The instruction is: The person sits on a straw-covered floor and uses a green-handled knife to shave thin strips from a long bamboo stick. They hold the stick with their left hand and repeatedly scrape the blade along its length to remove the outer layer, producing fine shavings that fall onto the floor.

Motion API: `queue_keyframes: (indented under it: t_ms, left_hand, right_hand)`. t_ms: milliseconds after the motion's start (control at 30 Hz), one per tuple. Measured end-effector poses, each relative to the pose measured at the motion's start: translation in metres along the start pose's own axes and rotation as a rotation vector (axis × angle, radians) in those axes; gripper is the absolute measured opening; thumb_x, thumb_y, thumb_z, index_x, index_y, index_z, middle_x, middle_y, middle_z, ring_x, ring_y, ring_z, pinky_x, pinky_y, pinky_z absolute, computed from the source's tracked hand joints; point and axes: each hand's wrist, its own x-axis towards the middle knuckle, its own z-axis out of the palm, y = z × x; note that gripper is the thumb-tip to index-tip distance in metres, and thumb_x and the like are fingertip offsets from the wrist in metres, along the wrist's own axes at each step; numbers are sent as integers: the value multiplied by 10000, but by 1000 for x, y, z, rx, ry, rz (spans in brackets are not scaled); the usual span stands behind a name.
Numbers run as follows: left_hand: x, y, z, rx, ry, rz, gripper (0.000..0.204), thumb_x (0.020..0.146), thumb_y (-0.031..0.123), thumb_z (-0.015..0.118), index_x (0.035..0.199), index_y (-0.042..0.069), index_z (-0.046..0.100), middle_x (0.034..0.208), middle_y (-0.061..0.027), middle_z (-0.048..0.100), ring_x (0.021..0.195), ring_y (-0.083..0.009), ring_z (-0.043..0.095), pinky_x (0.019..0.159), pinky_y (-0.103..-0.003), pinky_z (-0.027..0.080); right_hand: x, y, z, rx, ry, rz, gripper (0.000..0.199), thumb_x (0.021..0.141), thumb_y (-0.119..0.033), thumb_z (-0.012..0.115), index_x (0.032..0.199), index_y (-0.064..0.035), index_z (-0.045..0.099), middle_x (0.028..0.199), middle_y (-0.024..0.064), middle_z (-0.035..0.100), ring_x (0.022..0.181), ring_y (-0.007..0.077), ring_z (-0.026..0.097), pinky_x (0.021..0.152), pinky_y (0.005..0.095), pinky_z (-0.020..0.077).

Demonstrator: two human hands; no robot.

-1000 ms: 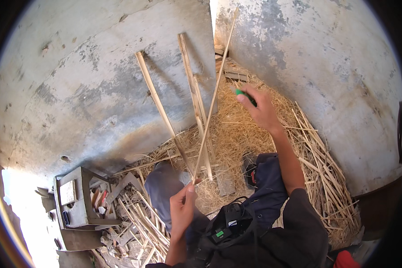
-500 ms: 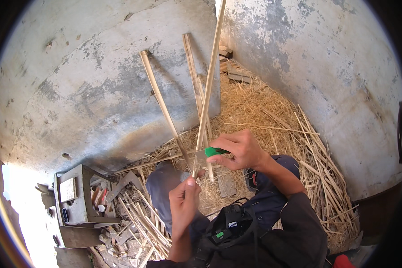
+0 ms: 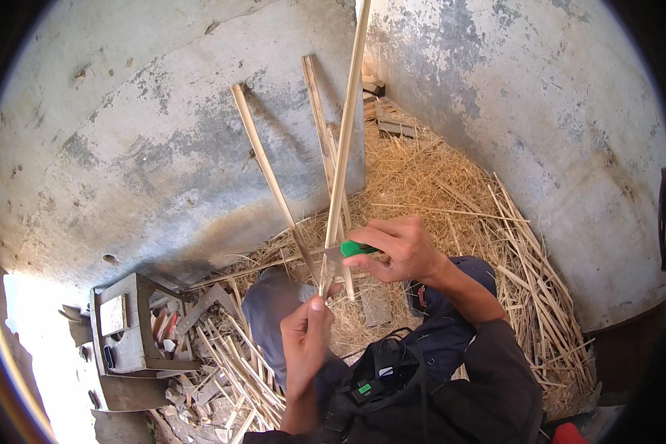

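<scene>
A long pale wooden strip point(image 3: 347, 126) rises steeply in front of me, its top running past the upper edge of the view. My left hand point(image 3: 307, 325) pinches the strip's lower end between thumb and fingers. In my right hand point(image 3: 401, 248) is a knife with a green handle point(image 3: 357, 249), the fingers closed round it. The short, broad blade point(image 3: 334, 254) lies against the strip a little above my left hand. Pale, freshly cut wood shows just below the blade. Part of the handle is hidden in my right hand.
Two other strips lean on the worn wall, a pale one point(image 3: 263, 152) and a browner one point(image 3: 317, 103). Shavings point(image 3: 422, 177) cover the floor. Long thin sticks point(image 3: 536, 288) are heaped at the right. At the left, a wooden box-like frame point(image 3: 129, 355) stands near more sticks point(image 3: 237, 362).
Hands and knife are almost where they were, with the knife handle a touch higher. More pale cut wood shows on the strip between the blade and my left hand.
</scene>
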Motion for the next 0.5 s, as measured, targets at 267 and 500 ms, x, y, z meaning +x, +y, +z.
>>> queue_keyframes:
  t_ms: [267,500]
  left_hand:
    - [-1,-1,1,31,8,24,458,1212,294,489,1364,-90,686,696,97,412,543,14,309,475,-203,230]
    - [-4,-5,0,58,29,27,458,1214,293,481,1368,-88,685,690,101,395,545,15,302,481,-208,214]
  right_hand:
    - [0,-2,-1,-43,13,10,330,948,-434,837,1047,-122,796,763,4,706,588,186,699,507,336,529]
    - [1,-3,-1,-75,13,17,325,940,-436,839,1044,-132,794,760,2,700,589,191,698,523,339,533]
